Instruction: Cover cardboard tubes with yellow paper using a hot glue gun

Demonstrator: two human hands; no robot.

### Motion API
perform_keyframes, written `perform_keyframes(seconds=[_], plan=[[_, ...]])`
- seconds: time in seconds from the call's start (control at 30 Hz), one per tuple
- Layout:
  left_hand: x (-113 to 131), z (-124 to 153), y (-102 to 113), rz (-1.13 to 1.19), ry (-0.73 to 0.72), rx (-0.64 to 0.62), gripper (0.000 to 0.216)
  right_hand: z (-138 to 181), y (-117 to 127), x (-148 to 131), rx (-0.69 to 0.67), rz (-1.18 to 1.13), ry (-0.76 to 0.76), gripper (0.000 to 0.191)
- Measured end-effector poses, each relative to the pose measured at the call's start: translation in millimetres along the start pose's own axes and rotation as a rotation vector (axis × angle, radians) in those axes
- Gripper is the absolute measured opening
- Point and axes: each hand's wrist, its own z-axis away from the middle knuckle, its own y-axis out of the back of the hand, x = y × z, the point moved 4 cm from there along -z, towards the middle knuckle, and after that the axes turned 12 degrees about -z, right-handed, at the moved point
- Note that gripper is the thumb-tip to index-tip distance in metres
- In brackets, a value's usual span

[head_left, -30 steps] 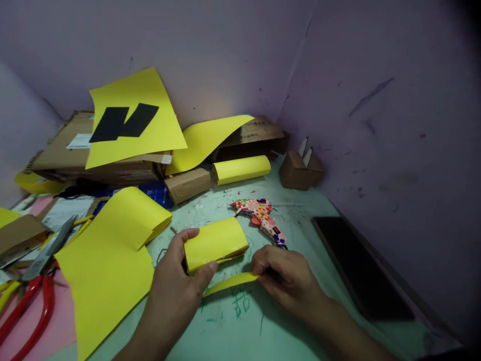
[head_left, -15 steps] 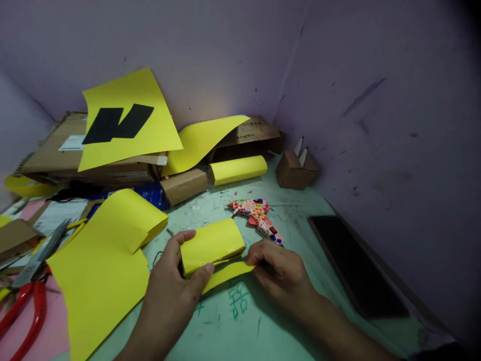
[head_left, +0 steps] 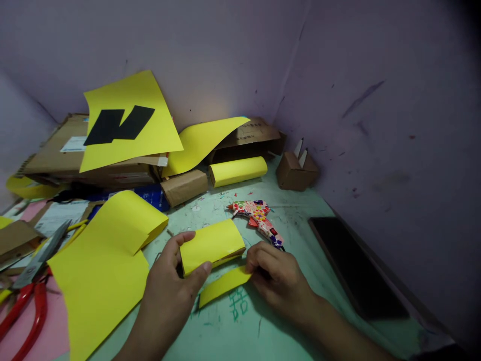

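Yellow-covered cardboard roll [head_left: 212, 245] in the left hand [head_left: 175, 283], a loose yellow strip [head_left: 223, 287] in the right [head_left: 276, 276].

The roll is mid-table on the near side, clasped between left thumb and fingers; right fingertips pinch the strip's right end. Best, I judge, to hold the roll steady without crushing its curve, handle the strip by its end to avoid creases, and mind the floral glue gun [head_left: 258, 216] just beyond.
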Motion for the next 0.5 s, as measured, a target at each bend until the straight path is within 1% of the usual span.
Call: perform_keyframes(seconds=[0.1, 0.13, 0.2, 0.23, 0.27, 0.33, 0.4, 0.43, 0.47, 0.5], plan=[[3, 0, 1, 0.119, 0.010, -0.009, 0.054, 1, 1, -5, -0.022, 0.005, -0.011, 0.014], [3, 0, 1, 0.143, 0.012, -0.006, 0.054, 1, 2, -8, -0.029, 0.006, -0.009, 0.016], [4, 0, 2, 0.155, 0.012, 0.005, 0.053, 1, 6, -16, -0.022, 0.001, 0.004, 0.032], [4, 0, 2, 0.152, 0.012, 0.002, 0.054, 1, 11, -20, -0.005, 0.001, 0.003, 0.035], [3, 0, 1, 0.147, 0.013, -0.009, 0.055, 0, 17, -22, 0.023, 0.008, -0.017, 0.032], [3, 0, 0, 0.123, 0.012, -0.038, 0.056, -4, 33, -22, 0.105, 0.060, -0.133, 0.021], [4, 1, 0, 0.084, 0.008, -0.028, 0.054, -10, 51, -15, 0.175, 0.192, -0.342, 0.015], [4, 2, 1, 0.065, 0.008, -0.004, 0.052, -14, 59, -10, 0.184, 0.282, -0.449, 0.017], [4, 2, 2, 0.058, 0.009, 0.017, 0.051, -19, 64, -6, 0.162, 0.391, -0.539, 0.022], [4, 3, 2, 0.063, 0.010, 0.026, 0.050, -25, 66, -2, 0.109, 0.494, -0.605, 0.029]])
